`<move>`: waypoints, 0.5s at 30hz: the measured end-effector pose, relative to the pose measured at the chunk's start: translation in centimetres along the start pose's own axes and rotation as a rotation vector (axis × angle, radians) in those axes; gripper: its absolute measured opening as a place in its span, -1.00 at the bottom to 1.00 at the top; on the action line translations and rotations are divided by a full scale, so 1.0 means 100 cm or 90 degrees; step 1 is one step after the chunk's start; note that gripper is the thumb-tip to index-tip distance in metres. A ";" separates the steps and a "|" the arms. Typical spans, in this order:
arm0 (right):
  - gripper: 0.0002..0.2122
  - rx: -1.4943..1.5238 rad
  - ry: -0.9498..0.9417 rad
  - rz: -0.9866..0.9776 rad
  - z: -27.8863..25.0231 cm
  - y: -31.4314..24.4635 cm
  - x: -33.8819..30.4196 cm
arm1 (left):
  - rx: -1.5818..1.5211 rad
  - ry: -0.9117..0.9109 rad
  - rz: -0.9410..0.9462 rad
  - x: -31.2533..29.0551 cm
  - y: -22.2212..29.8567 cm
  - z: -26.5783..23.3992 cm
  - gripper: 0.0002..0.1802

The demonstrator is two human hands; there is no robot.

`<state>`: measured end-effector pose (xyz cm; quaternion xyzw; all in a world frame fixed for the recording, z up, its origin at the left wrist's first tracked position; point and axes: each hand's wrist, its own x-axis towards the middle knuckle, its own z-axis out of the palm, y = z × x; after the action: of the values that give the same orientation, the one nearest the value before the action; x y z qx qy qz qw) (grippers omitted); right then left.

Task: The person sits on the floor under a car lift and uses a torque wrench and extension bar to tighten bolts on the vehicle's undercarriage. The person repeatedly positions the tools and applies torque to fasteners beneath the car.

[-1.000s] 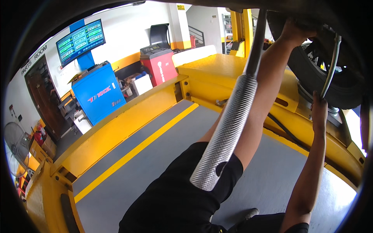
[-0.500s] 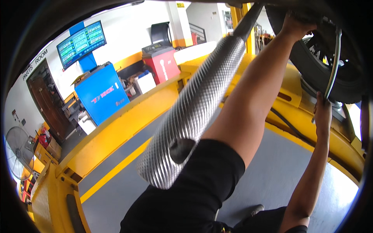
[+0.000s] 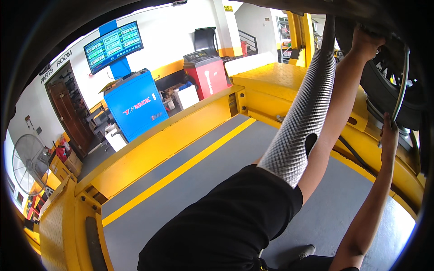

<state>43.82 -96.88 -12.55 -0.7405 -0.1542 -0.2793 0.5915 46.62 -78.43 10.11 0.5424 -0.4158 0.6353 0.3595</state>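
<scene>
My left arm reaches far up to the upper right, where my left hand (image 3: 367, 44) is closed against a dark part under the vehicle; what its fingers grip is hidden. Lower down, my right hand (image 3: 389, 136) wraps round the lower part of a long, slim metal bar (image 3: 401, 88). The bar's upper end runs up beside the wheel into shadow. Behind the bar is a black tyre (image 3: 382, 92). Close to the camera, a silver cylinder with a knurled surface and a dark hole (image 3: 300, 122) slants in front of my left arm; neither hand is seen holding it.
Yellow lift beams (image 3: 167, 151) frame the grey floor (image 3: 217, 156), with a yellow line (image 3: 181, 169) across it. Beyond stand a blue cabinet (image 3: 135, 108), a red machine (image 3: 205, 79), a wall screen (image 3: 113, 47) and a fan (image 3: 30, 162). A dark hose (image 3: 355, 153) lies along the right beam.
My view has shifted, so the room and both arms sit further right. The knurled cylinder has swung right, now overlapping my left arm. Both hands keep their places by the wheel.
</scene>
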 end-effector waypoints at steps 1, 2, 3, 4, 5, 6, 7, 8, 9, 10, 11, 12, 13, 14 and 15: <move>-0.55 0.010 0.000 -0.007 0.001 0.002 -0.001 | -0.046 0.020 -0.025 0.000 0.003 0.001 -0.29; -0.55 0.008 0.011 -0.007 -0.008 0.010 -0.002 | -0.283 0.029 -0.156 -0.007 0.014 0.012 -0.30; -0.54 0.043 -0.008 -0.024 -0.018 0.018 -0.003 | -0.519 0.039 -0.287 -0.013 0.024 0.021 -0.32; -0.53 0.092 -0.038 -0.052 -0.017 0.015 -0.004 | -0.464 0.046 -0.269 -0.013 0.027 0.018 -0.32; -0.53 0.140 -0.068 -0.078 -0.018 0.012 -0.005 | -0.409 0.053 -0.252 -0.013 0.029 0.016 -0.33; -0.52 0.148 -0.092 -0.069 -0.021 0.011 -0.008 | -0.355 0.060 -0.235 -0.013 0.030 0.013 -0.34; -0.51 0.162 -0.120 -0.063 -0.021 0.003 -0.014 | -0.252 0.067 -0.169 -0.012 0.028 0.008 -0.34; -0.50 0.175 -0.150 -0.057 -0.020 -0.004 -0.018 | -0.149 0.074 -0.103 -0.013 0.026 0.003 -0.34; -0.50 0.193 -0.150 -0.037 -0.016 -0.011 -0.022 | -0.121 0.086 -0.086 -0.014 0.023 -0.002 -0.35; -0.49 0.204 -0.148 -0.009 -0.015 -0.014 -0.026 | -0.101 0.100 -0.077 -0.020 0.023 -0.002 -0.36; -0.48 0.217 -0.144 0.019 -0.014 -0.012 -0.028 | -0.157 0.118 -0.115 -0.027 0.031 0.007 -0.38; -0.48 0.206 -0.131 0.018 -0.016 0.001 -0.024 | -0.213 0.124 -0.132 -0.029 0.034 0.016 -0.41; -0.48 0.188 -0.112 0.008 -0.029 0.013 -0.015 | -0.279 0.135 -0.141 -0.023 0.039 0.030 -0.43; -0.48 0.183 -0.107 0.004 -0.026 0.022 -0.011 | -0.321 0.138 -0.150 -0.021 0.037 0.032 -0.45; -0.46 0.196 -0.127 0.028 -0.026 0.011 -0.011 | -0.343 0.171 -0.164 -0.009 0.034 0.035 -0.45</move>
<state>42.95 -99.50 -13.70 -0.6687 -0.2370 -0.1646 0.6853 45.06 -83.01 8.95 0.3869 -0.4459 0.5179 0.6191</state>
